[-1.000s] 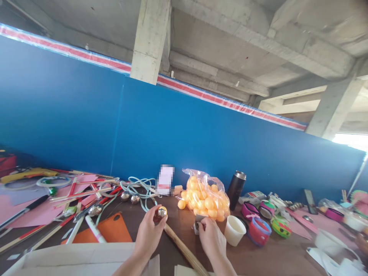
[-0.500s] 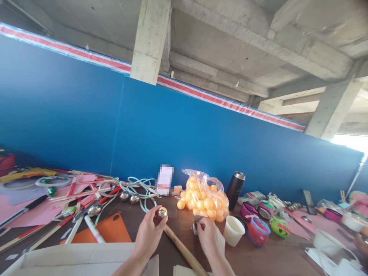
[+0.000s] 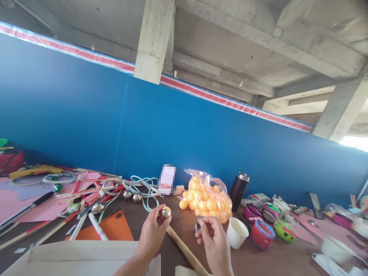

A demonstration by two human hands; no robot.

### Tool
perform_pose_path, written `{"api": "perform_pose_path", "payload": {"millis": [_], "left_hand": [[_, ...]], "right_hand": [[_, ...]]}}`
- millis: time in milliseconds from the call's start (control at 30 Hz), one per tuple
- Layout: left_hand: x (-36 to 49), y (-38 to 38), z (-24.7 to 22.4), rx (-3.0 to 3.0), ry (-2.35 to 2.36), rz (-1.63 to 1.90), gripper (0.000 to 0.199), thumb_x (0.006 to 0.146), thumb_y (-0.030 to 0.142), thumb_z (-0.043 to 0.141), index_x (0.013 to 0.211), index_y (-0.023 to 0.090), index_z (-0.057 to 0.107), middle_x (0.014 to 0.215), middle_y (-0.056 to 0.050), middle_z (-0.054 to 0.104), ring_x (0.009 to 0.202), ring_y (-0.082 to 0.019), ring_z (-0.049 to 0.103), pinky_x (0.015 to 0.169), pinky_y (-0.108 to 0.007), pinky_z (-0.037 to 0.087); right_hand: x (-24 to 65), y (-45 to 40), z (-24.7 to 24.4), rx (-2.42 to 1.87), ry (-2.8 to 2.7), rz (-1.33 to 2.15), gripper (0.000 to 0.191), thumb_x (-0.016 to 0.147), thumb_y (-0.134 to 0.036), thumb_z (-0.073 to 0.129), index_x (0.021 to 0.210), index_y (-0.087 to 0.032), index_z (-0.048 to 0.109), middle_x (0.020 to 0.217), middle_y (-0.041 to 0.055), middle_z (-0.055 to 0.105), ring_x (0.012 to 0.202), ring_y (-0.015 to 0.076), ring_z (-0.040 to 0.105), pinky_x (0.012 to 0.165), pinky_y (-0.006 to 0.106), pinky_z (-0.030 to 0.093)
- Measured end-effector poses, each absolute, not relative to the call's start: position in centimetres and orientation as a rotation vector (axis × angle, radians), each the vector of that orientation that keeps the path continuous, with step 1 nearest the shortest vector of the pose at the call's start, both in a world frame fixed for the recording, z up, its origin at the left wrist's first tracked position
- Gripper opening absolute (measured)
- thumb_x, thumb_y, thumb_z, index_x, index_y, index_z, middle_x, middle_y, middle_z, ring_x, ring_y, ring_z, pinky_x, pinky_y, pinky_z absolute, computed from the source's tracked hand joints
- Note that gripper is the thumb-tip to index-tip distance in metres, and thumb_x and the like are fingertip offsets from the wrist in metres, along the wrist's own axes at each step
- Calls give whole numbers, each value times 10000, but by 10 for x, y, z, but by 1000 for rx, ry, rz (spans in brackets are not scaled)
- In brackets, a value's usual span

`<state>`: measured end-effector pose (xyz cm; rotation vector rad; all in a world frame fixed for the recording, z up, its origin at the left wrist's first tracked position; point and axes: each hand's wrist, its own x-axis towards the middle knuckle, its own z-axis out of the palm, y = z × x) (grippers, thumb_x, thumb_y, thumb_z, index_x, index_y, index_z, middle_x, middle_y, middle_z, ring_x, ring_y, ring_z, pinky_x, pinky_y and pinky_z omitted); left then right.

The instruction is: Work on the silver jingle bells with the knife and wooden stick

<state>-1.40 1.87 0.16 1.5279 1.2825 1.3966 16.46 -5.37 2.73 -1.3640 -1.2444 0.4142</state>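
Near the bottom middle, my left hand (image 3: pixel 152 232) pinches a shiny metal ball (image 3: pixel 166 212) with some orange showing around it. To its right, my right hand (image 3: pixel 214 237) has its fingers closed on a small dark and silvery piece (image 3: pixel 198 224), too small to name. Between the hands a wooden stick (image 3: pixel 186 251) slants across the brown table (image 3: pixel 178 214). Just behind my right hand lies a clear bag of orange balls (image 3: pixel 207 199). A white cup (image 3: pixel 237 232) stands right beside that hand.
Left are an orange sheet (image 3: pixel 112 228), markers, red and wooden sticks, pale blue cord (image 3: pixel 143 188) and metal balls (image 3: pixel 137 197). A black bottle (image 3: pixel 239 191) stands behind the cup. Colourful bands (image 3: pixel 262 234) lie right; cardboard (image 3: pixel 83 258) is in front; a blue partition (image 3: pixel 178 130) rises behind.
My right hand has turned slightly, its fingers a little more spread around the small piece. The whole view has shifted slightly; my left hand still holds the ball.
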Motion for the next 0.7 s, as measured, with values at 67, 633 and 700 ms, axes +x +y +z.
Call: {"api": "perform_pose_path", "payload": {"millis": [67, 633, 700], "left_hand": [[-10, 14, 4, 1547, 1225, 1402, 433, 682, 362, 552, 1077, 186, 559, 1033, -64, 635, 824, -170, 624, 789, -292, 482], [-3, -4, 12, 1584, 942, 1189, 426, 675, 328, 599, 1069, 165, 580, 959, -61, 664, 799, -167, 618, 729, -266, 493], [-2, -4, 12, 1581, 915, 1171, 432, 674, 320, 603, 1077, 166, 579, 962, -60, 664, 798, -163, 618, 729, -262, 491]], "right_hand": [[154, -58, 28, -1302, -1248, 463, 236, 823, -436, 545, 829, -202, 516, 632, -8, 583, 538, 142, 594, 467, 220, 499], [129, -67, 38, -1123, -1179, 921, 264, 816, -419, 580, 784, -158, 554, 586, -6, 629, 472, 100, 576, 490, 200, 455], [129, -66, 36, -1116, -1161, 939, 266, 821, -417, 575, 780, -155, 551, 583, -8, 626, 466, 94, 573, 484, 192, 450]]}}
